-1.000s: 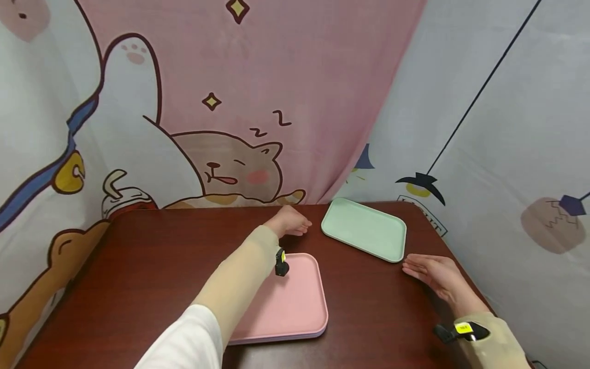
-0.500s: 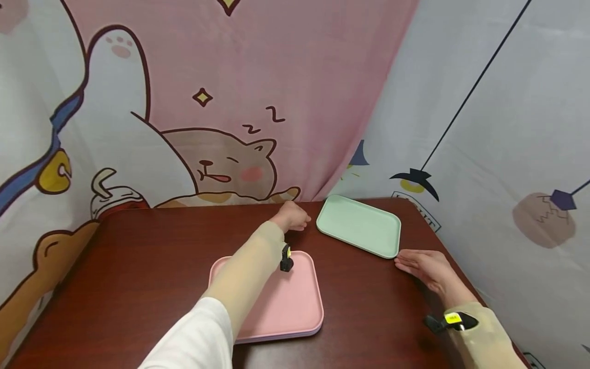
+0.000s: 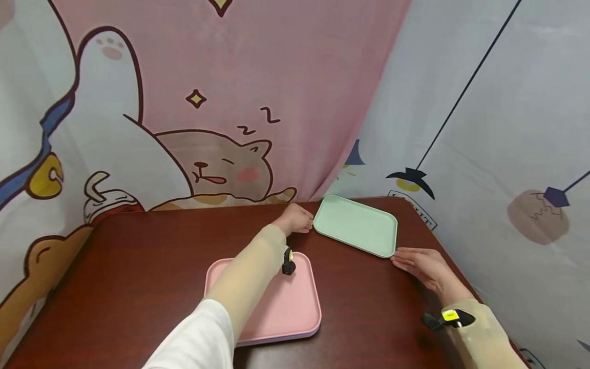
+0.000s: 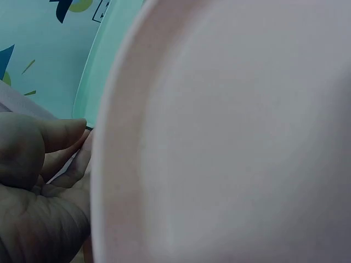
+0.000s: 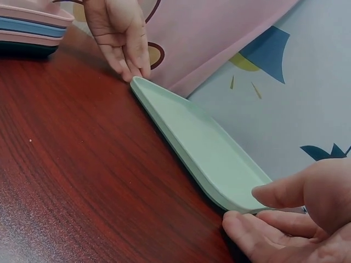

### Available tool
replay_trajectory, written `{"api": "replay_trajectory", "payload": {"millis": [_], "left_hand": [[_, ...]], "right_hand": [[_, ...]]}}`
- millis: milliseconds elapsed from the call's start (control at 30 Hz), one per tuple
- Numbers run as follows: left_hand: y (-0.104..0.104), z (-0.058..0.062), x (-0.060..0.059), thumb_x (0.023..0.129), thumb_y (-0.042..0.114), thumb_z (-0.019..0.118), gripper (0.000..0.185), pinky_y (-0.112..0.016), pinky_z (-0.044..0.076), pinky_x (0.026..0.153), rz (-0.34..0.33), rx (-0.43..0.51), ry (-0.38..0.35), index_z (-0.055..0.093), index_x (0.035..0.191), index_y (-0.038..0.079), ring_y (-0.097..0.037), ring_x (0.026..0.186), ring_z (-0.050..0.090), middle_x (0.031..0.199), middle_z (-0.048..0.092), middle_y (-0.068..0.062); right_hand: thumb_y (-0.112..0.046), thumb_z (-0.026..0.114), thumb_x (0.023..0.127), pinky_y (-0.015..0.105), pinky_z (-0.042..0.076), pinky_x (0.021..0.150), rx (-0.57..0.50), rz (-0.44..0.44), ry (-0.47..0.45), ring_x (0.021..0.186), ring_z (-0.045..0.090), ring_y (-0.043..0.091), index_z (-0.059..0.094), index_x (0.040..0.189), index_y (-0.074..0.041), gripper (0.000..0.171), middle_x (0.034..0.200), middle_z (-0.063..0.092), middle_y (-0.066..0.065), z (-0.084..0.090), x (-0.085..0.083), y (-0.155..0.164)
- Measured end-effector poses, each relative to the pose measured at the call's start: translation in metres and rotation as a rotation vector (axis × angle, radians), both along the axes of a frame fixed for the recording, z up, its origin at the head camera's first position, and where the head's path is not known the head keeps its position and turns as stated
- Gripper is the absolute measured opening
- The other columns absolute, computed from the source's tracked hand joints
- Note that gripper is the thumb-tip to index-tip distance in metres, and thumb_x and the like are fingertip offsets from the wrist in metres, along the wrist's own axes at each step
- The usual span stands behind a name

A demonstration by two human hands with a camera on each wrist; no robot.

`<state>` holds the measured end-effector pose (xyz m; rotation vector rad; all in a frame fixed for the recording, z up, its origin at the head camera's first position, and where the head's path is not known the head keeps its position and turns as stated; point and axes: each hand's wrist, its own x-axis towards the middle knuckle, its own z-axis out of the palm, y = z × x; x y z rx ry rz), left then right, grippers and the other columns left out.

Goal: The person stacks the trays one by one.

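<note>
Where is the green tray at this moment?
In the head view the green tray lies at the table's far right, between the left hand and right hand, beyond the pink tray.

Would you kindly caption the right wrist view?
Two hands touch opposite corners of a mint-green plastic tray on a dark wooden table.

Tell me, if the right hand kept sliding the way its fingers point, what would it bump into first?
The right hand points at the near corner of the green tray; its fingertips already seem to be at that rim, so the tray comes first. The left hand sits at the tray's far corner.
</note>
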<state>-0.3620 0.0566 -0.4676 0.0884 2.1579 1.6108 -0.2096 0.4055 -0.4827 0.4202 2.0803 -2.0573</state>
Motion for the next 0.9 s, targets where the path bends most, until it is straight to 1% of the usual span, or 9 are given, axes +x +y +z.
{"api": "replay_trajectory", "payload": {"millis": [133,233,400,533,600,733,800,900], "left_hand": [[-0.003,-0.002,0.001,0.103,-0.003,0.064,0.026,-0.039,0.062,0.092,0.024,0.0,-0.009,0.067,0.126,-0.014,-0.032,0.103,0.071,0.111,0.071,-0.025],[-0.005,-0.002,0.004,0.104,-0.002,0.063,0.026,-0.04,0.061,0.094,0.036,0.001,-0.013,0.067,0.127,-0.013,-0.032,0.105,0.07,0.113,0.07,-0.024],[-0.004,0.001,0.009,0.105,0.0,0.06,0.028,-0.041,0.061,0.096,0.027,0.015,-0.01,0.066,0.129,-0.013,-0.034,0.109,0.069,0.116,0.068,-0.024],[0.0,0.003,0.01,0.105,0.003,0.06,0.027,-0.04,0.061,0.094,0.025,0.008,-0.02,0.066,0.128,-0.011,-0.033,0.108,0.069,0.11,0.067,-0.017],[0.003,0.004,0.009,0.105,0.005,0.061,0.026,-0.039,0.062,0.093,0.029,-0.005,-0.024,0.067,0.127,-0.01,-0.03,0.105,0.07,0.106,0.066,-0.014],[0.007,0.008,0.011,0.105,0.006,0.064,0.022,-0.037,0.064,0.088,0.075,-0.031,-0.023,0.068,0.119,-0.01,-0.027,0.093,0.071,0.094,0.065,-0.012],[0.007,0.009,0.011,0.104,0.006,0.065,0.02,-0.036,0.064,0.086,0.103,-0.037,-0.027,0.069,0.115,-0.01,-0.026,0.089,0.071,0.092,0.064,-0.012],[0.005,0.009,0.009,0.103,0.006,0.069,0.019,-0.033,0.064,0.084,0.129,-0.043,-0.046,0.067,0.113,-0.01,-0.023,0.082,0.071,0.093,0.063,-0.011]], "right_hand": [[0.002,0.052,0.109,0.045,0.059,0.098,-0.039,0.002,-0.004,0.104,0.075,0.024,0.031,0.152,0.023,0.053,0.122,0.071,0.02,-0.001,-0.001,-0.005],[0.003,0.052,0.109,0.044,0.059,0.097,-0.041,0.009,-0.012,0.102,0.075,0.025,0.031,0.152,0.024,0.052,0.119,0.072,0.019,-0.001,-0.001,-0.007],[0.0,0.053,0.109,0.042,0.06,0.095,-0.027,0.009,-0.026,0.101,0.075,0.024,0.033,0.151,0.023,0.052,0.116,0.072,0.016,0.0,-0.002,-0.009],[-0.006,0.058,0.109,0.041,0.062,0.093,-0.021,0.006,-0.049,0.097,0.075,0.024,0.034,0.151,0.022,0.057,0.11,0.073,0.011,0.001,-0.001,-0.007],[-0.009,0.06,0.109,0.041,0.062,0.091,-0.019,-0.002,-0.062,0.096,0.075,0.025,0.033,0.152,0.022,0.059,0.108,0.073,0.01,0.002,0.0,-0.005],[-0.009,0.062,0.108,0.041,0.063,0.09,-0.031,-0.024,-0.076,0.093,0.075,0.025,0.038,0.15,0.021,0.057,0.104,0.074,0.01,0.004,0.001,-0.004],[-0.008,0.063,0.107,0.042,0.063,0.089,-0.036,-0.027,-0.075,0.092,0.076,0.026,0.042,0.147,0.021,0.054,0.102,0.074,0.011,0.004,0.001,-0.004],[-0.005,0.065,0.106,0.041,0.063,0.089,-0.041,-0.019,-0.064,0.091,0.076,0.026,0.054,0.137,0.02,0.041,0.1,0.074,0.012,0.002,0.001,-0.004]]}}
